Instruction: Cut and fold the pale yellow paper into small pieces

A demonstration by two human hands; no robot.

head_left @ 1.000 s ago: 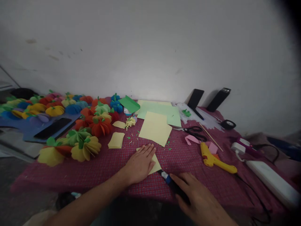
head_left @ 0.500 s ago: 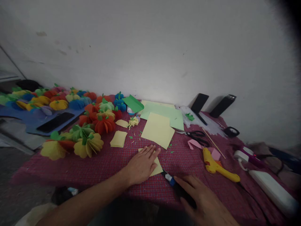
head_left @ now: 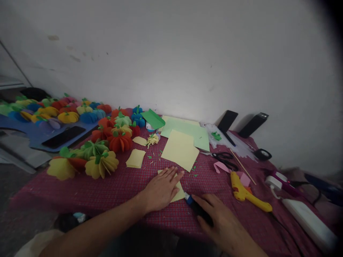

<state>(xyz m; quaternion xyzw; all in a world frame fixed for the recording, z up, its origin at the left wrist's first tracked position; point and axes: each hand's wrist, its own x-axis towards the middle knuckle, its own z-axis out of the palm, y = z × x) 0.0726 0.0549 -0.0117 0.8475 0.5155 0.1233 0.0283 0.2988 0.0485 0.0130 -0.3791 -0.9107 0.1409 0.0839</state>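
Observation:
Flat on a small pale yellow paper piece [head_left: 179,193] lies my left hand [head_left: 161,188], its fingers stretched out and covering most of the sheet. My right hand [head_left: 221,221] is wrapped around what looks like a small black stapler [head_left: 201,211] with a blue and white front part. The front end of this stapler meets the right edge of the yellow paper. Beyond my left hand is a larger yellow sheet [head_left: 180,150] on top of a light green sheet [head_left: 201,135]. A neat stack of yellow pieces [head_left: 135,158] rests to the left.
Several colourful paper pumpkins [head_left: 120,141] crowd the left side. To the right are black-handled scissors [head_left: 224,157], a wooden stick [head_left: 242,167], a yellow glue gun [head_left: 249,196] with its cord, and a white power strip [head_left: 308,223]. A wall [head_left: 171,60] rises behind the table.
My right hand has moved left and slightly up with the stapler, whose front end now reaches the paper's edge. My left hand stays pressed on the paper.

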